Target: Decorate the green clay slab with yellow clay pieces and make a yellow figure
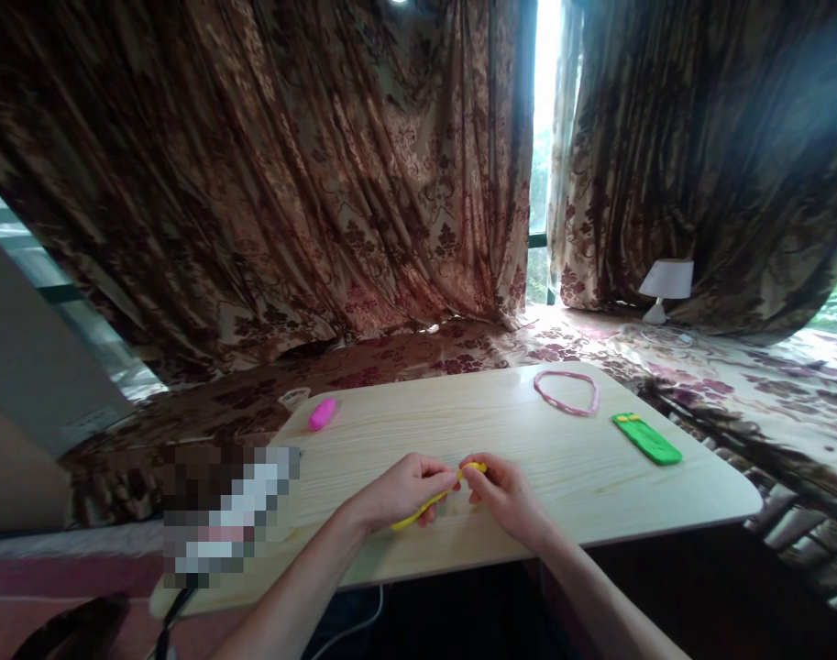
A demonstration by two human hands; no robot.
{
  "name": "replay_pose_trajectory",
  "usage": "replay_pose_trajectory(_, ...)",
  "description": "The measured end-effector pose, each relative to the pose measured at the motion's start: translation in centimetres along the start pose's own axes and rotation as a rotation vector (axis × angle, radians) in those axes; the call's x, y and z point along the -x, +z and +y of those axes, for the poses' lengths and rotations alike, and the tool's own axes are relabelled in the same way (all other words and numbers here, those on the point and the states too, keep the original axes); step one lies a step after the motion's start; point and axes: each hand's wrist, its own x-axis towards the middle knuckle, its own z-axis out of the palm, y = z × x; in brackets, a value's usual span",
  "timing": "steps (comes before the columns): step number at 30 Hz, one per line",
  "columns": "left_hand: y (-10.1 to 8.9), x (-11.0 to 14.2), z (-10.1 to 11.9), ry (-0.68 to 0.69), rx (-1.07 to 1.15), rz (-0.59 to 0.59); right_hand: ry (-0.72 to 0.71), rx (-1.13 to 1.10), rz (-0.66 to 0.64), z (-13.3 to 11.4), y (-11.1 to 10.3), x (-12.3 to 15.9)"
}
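A thin, soft-looking yellow clay strip point(419, 514) runs between my two hands above the near middle of the table. My left hand point(405, 488) pinches it between thumb and fingers, and one end hangs out below that hand. The other end is pinched in my right hand point(504, 495), with a short bit showing above the fingertips. Both hands are close together, their fingertips a small gap apart. To the right lies a flat green clay slab point(648, 439) with small yellow pieces on its far end. Behind it rests a pink twisted loop point(562, 407).
A bright pink oblong lump point(322, 414) lies at the far left of the pale wooden table point(390, 412). A blurred-out object point(239, 513) covers the table's left side. Behind are patterned curtains point(363, 183) and a small white lamp point(666, 280). A white cable point(353, 628) hangs below the front edge.
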Motion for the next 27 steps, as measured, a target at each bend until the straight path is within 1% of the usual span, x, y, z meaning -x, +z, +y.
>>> replay_pose_trajectory(3,-0.7,0.6,-0.4,0.006,-0.043,0.058,0.017,-0.041,0.113,0.5,-0.5,-0.4)
replay_pose_trajectory(6,-1.2,1.1,-0.7,0.003,-0.08,0.114,0.01,-0.08,0.184,0.5,-0.6,-0.6)
replay_pose_trajectory(9,-1.1,0.7,-1.0,-0.002,-0.108,0.168,-0.012,-0.112,0.178,0.1,-0.2,-0.5)
replay_pose_trajectory(11,-0.8,0.0,-1.2,-0.008,-0.122,0.215,-0.026,-0.125,0.139,-0.2,0.1,-0.3)
replay_pose_trajectory(13,-0.6,-0.8,-1.5,-0.017,-0.127,0.277,-0.039,-0.135,0.134,-0.2,0.2,-0.2)
replay_pose_trajectory(14,-0.7,-1.2,-1.7,-0.025,-0.123,0.311,-0.046,-0.14,0.159,-0.2,0.0,-0.2)
replay_pose_trajectory(16,-1.1,-1.4,-2.2,-0.049,-0.096,0.375,-0.06,-0.155,0.257,0.0,-0.4,-0.1)
replay_pose_trajectory(20,-2.7,-0.6,-3.1,-0.109,0.024,0.488,-0.084,-0.182,0.471,0.3,-1.2,0.0)
replay_pose_trajectory(25,-4.6,0.8,-3.2,-0.097,0.21,0.562,-0.108,-0.206,0.588,0.2,-1.3,0.0)
replay_pose_trajectory(27,-5.6,1.2,-3.3,-0.084,0.272,0.611,-0.119,-0.218,0.638,0.0,-1.3,0.0)
